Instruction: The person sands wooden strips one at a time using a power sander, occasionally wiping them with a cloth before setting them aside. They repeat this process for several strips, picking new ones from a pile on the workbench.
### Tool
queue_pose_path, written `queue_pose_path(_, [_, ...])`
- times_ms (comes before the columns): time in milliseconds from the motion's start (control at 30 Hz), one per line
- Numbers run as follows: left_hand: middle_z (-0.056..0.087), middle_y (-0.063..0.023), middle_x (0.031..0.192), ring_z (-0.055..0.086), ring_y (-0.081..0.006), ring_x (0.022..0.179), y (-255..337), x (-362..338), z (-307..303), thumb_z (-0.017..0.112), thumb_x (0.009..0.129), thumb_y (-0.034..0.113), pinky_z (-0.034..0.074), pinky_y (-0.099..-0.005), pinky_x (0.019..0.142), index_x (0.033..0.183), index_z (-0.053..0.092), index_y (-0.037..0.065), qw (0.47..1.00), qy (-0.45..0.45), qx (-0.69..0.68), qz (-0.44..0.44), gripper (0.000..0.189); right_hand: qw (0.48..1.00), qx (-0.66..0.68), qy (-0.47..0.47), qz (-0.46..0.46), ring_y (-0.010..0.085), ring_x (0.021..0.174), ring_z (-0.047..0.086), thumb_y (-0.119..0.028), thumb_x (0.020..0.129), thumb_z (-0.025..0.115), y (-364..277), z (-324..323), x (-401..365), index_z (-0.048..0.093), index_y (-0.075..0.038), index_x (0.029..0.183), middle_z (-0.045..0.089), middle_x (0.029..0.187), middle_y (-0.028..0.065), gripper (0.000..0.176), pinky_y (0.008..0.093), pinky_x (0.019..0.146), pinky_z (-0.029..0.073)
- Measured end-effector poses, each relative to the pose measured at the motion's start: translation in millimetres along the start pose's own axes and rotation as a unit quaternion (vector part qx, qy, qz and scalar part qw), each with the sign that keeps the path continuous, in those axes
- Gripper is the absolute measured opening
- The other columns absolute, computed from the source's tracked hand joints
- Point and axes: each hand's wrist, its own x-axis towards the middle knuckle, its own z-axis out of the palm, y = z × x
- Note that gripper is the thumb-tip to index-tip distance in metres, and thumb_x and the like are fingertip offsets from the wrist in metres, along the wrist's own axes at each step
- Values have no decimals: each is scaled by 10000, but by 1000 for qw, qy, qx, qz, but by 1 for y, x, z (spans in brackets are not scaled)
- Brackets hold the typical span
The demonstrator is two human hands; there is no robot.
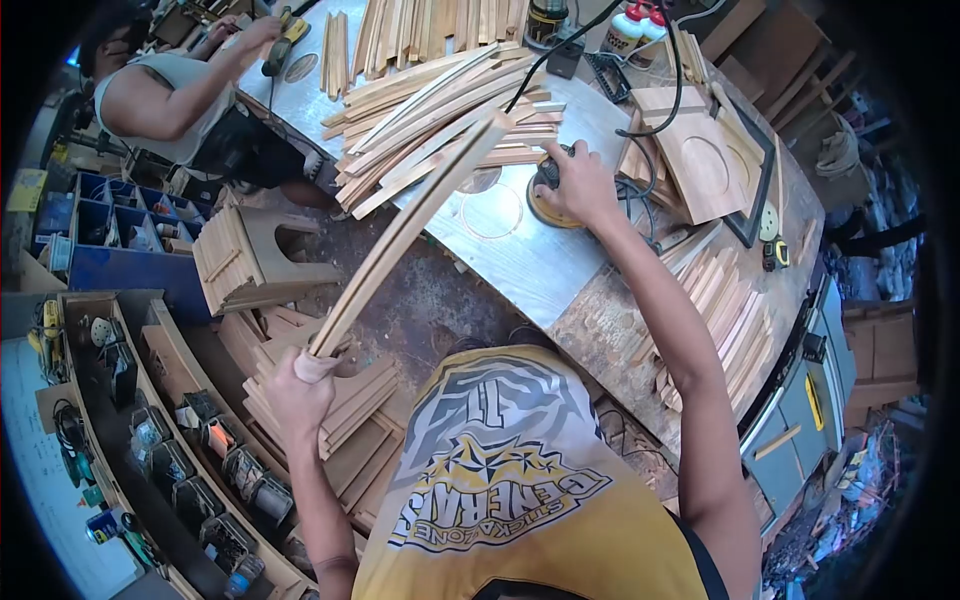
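Observation:
My left hand [301, 392] is closed around the lower end of a long wooden strip [408, 232] with a dark line along its length. The strip slants up and away, its far end above the table's near edge. On the metal-topped table [540, 270], my right hand [584, 188] grips the top of an orbital sander [549, 213], whose round base rests on the surface. A circle outline [491, 212] lies just left of the sander. Behind the raised strip is a pile of loose wooden strips [400, 135].
At the upper left a person [165, 110] works with a drill [287, 42]. More strips [725, 310] lie at right, near a board with round recesses [700, 155] and a tape measure [775, 255]. Glue bottles [625, 28] stand at the back. A wooden stool [255, 262] and tool bins [195, 465] are at left.

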Motion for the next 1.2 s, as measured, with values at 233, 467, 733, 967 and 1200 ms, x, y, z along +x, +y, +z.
queue_pose_path(233, [565, -162, 622, 545, -209, 531, 12, -3, -18, 844, 777, 103, 477, -337, 570, 754, 546, -13, 998, 19, 23, 48, 321, 1000, 4, 19, -16, 439, 1048, 643, -399, 799, 810, 4, -2, -8, 551, -244, 1426, 594, 1183, 228, 696, 517, 862, 561])
queue_pose_path(467, [564, -165, 621, 591, -267, 542, 34, -6, -25, 859, 769, 131, 480, -351, 564, 794, 584, -19, 999, 24, 12, 29, 314, 978, 108, 160, -76, 415, 1052, 634, -395, 807, 811, 11, 8, -5, 572, -197, 1411, 589, 1227, 218, 679, 508, 873, 538])
queue_pose_path(733, [664, -155, 742, 680, -388, 720, 41, 15, 12, 894, 722, 310, 534, -457, 644, 858, 663, 66, 987, -10, 129, 90, 363, 861, 57, 297, -410, 363, 1155, 610, -407, 922, 710, -84, -102, -37, 677, -124, 1203, 640, 1179, 180, 400, 481, 970, 485])
queue_pose_path(967, [695, -54, 989, 688, -193, 888, -104, -10, 85, 750, 929, 330, 557, -352, 793, 1133, 657, 56, 923, -33, -341, -175, 354, 882, 432, -164, -95, 153, 686, 648, -270, 1059, 583, -25, -8, -89, 669, -54, 1007, 649, 780, 49, 239, 342, 630, 576])
queue_pose_path(1200, [576, -73, 1222, 554, -132, 1097, 77, -17, 200, 502, 1016, 654, 495, -297, 907, 1431, 460, 50, 821, -141, -550, -57, 734, 656, 729, -132, 146, 119, 889, 655, -151, 1041, 626, -140, 66, -155, 683, 11, 1194, 703, 973, 46, 230, 270, 830, 539])
